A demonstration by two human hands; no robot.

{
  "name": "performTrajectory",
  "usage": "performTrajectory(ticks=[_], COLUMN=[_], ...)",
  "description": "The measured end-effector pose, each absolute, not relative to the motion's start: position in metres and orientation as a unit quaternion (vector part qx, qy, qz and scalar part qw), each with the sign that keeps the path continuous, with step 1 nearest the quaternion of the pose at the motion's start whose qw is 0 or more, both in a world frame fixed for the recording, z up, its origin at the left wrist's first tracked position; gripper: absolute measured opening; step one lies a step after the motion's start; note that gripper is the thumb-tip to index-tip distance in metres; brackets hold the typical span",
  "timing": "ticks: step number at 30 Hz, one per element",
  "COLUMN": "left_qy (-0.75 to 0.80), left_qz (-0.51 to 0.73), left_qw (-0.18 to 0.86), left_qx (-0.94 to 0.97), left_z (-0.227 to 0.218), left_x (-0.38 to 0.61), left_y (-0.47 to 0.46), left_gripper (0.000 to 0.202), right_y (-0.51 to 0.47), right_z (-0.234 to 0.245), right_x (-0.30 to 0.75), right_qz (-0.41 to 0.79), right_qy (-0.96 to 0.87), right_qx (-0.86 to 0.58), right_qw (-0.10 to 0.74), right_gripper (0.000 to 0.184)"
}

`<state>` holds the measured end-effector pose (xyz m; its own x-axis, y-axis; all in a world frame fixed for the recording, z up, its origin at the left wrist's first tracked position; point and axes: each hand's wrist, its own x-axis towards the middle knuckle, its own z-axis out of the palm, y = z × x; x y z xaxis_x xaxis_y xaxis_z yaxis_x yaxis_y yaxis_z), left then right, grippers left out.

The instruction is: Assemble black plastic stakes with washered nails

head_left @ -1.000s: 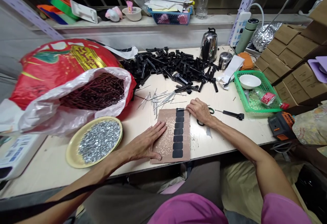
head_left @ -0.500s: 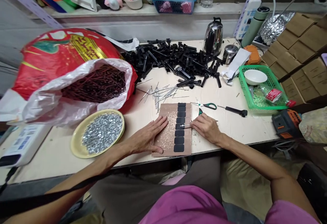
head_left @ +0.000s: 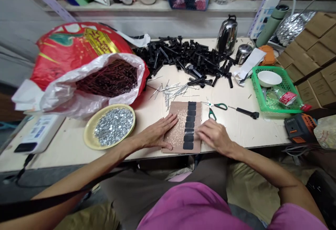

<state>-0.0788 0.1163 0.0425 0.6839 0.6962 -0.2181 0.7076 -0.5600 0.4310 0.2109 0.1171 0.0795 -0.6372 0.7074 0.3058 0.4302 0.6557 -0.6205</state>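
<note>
A brown board [head_left: 181,108] lies at the table's front edge, with a column of black rounded pads [head_left: 188,145] along its right side and pale specks over its left part. My left hand [head_left: 159,132] rests flat on the board's left side, fingers stretched and thumb near the lower edge. Over the right edge my right hand [head_left: 214,135] is closed in a pinch on a thin metal tool [head_left: 190,132]. Its tip reaches one of the lower pads; motion blur hides its exact kind. Green-handled scissors [head_left: 219,106] lie just beyond the right hand.
A yellow bowl [head_left: 88,134] of small metal pieces stands left, below a red sack [head_left: 63,60] of dark thin rods. Loose metal pins [head_left: 174,90] and a heap of black parts [head_left: 181,57] lie behind the board. A black-handled screwdriver-like tool [head_left: 246,113] and green basket [head_left: 278,110] are right.
My right hand has moved down the column of pads with the thin metal tool, from a middle pad to a lower one. My left hand stays on the board. The whole view has shifted slightly.
</note>
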Motion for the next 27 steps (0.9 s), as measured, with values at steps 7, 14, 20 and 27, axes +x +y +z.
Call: performTrajectory(ticks=[7,14,20,27], left_qy=[0.403,0.413,0.614,0.699], left_qz=[-0.022,0.053,0.201,0.264], left_qw=[0.260,0.188,0.021,0.007], left_qx=[0.877,0.889,0.763,0.665], left_z=[0.039,0.058,0.075,0.082], left_x=[-0.078,-0.079,-0.143,-0.189], left_y=[0.121,0.105,0.088,0.082], left_gripper=[0.110,0.090,0.039,0.036], right_y=[0.013,0.038,0.014,0.186], right_z=[0.044,-0.011,0.062,0.128], right_x=[0.187,0.143,0.165,0.125], right_qz=[0.850,0.867,0.908,0.347], right_qy=[-0.326,-0.086,-0.271,-0.849], right_qx=[-0.413,-0.490,-0.285,-0.361], right_qw=[-0.035,0.011,-0.143,0.168], right_gripper=[0.021,0.039,0.046,0.026])
